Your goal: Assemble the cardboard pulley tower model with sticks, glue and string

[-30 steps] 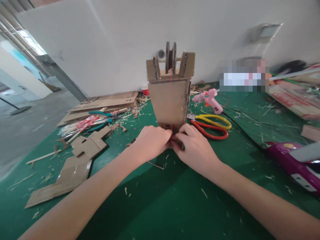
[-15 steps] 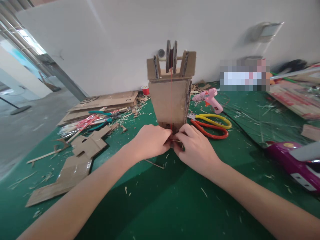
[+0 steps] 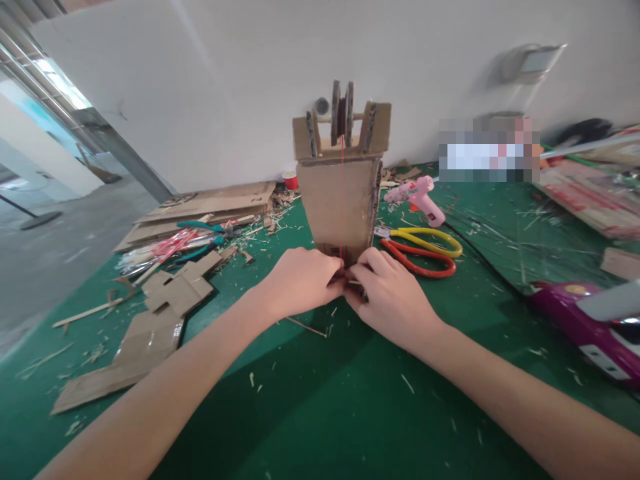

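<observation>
A tall cardboard tower (image 3: pixel 342 200) stands on the green mat (image 3: pixel 320 400), with a cardboard pulley wheel (image 3: pixel 342 113) on an axle at its top. A red thread (image 3: pixel 342 193) runs from the wheel straight down the front face. My left hand (image 3: pixel 300 281) and my right hand (image 3: pixel 390 297) meet at the tower's foot, fingers pinched together where the thread ends. A small piece sits between the fingertips, mostly hidden by them.
Yellow and orange scissors (image 3: pixel 425 252) and a pink glue gun (image 3: pixel 417 199) lie right of the tower. Cardboard offcuts (image 3: pixel 150 327), flat cardboard sheets (image 3: pixel 205 207) and teal-handled pliers (image 3: pixel 203 228) lie left. A purple object (image 3: pixel 585 320) sits at the right edge. A small red spool (image 3: pixel 290 180) stands by the wall.
Both hands stay pinched at the tower's base; the fingers have shifted only slightly. The tower and thread have not moved.
</observation>
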`<state>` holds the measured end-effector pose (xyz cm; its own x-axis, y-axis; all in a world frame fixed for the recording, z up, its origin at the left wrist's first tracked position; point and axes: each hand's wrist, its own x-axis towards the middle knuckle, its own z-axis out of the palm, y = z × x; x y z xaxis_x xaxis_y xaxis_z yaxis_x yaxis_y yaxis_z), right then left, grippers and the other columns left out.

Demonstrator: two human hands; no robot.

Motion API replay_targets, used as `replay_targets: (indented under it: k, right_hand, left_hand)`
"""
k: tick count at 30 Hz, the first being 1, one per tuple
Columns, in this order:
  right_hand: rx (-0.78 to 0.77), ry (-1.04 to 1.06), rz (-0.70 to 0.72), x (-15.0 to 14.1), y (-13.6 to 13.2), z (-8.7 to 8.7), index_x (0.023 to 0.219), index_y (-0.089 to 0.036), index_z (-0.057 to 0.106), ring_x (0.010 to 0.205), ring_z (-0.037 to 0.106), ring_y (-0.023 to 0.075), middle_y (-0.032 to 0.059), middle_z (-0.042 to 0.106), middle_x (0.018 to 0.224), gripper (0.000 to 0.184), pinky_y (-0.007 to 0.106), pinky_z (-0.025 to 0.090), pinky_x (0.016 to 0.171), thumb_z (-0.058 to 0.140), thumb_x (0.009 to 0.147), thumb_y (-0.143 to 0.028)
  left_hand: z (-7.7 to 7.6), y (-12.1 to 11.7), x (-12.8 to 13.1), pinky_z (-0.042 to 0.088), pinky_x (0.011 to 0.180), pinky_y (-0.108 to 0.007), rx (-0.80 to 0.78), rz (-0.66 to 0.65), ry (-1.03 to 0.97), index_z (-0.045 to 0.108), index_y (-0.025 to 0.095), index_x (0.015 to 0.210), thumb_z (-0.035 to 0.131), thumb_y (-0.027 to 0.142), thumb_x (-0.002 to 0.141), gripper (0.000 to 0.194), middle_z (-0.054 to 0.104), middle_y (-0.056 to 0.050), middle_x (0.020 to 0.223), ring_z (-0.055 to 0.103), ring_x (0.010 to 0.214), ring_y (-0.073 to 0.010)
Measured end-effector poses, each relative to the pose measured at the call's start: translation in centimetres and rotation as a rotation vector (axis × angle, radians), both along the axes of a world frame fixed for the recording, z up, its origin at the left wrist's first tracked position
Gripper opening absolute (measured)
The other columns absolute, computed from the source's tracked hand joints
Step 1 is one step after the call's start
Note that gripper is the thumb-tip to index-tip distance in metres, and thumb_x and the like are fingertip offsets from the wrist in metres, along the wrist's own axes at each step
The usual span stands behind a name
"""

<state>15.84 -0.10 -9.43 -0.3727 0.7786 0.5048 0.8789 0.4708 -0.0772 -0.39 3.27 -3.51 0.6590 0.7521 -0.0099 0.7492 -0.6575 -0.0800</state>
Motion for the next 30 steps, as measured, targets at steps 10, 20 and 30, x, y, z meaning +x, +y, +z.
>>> replay_targets:
  k: [10,20,30]
  right_hand:
    - [-0.007,-0.006,-0.002,0.06,0.0,0.01,0.084,-0.016,0.062,0.082,0.049,0.0186,0.0077,0.054,0.093,0.01,0.032,0.042,0.069,0.052,0.083,-0.02]
    - [0.042,-0.11,-0.072,-0.32,0.08,0.24,0.08,-0.017,0.06,0.083,0.048,0.0205,0.0078,0.054,0.089,0.009,0.034,0.038,0.067,0.053,0.083,-0.021]
    - [0.115,-0.226,-0.099,-0.28,0.14,0.77,0.076,-0.017,0.059,0.084,0.044,0.0233,0.0086,0.054,0.086,0.01,0.035,0.032,0.064,0.053,0.082,-0.023]
  left_hand:
    - [-0.1,0.32,-0.19,0.036,0.051,-0.027,-0.039,-0.01,-0.005,0.063,0.021,0.078,0.047,0.043,0.085,0.027,0.066,-0.003,0.068,0.06,0.061,-0.0188]
    - [0.0,0.04,-0.15,0.034,0.05,-0.028,-0.01,-0.014,-0.006,0.059,0.021,0.07,0.046,0.042,0.085,0.029,0.064,-0.002,0.063,0.058,0.055,-0.0176]
    - [-0.38,0.31,-0.05,0.031,0.048,-0.026,0.033,-0.029,0.004,0.059,0.02,0.071,0.046,0.043,0.087,0.031,0.065,-0.002,0.064,0.059,0.056,-0.0177]
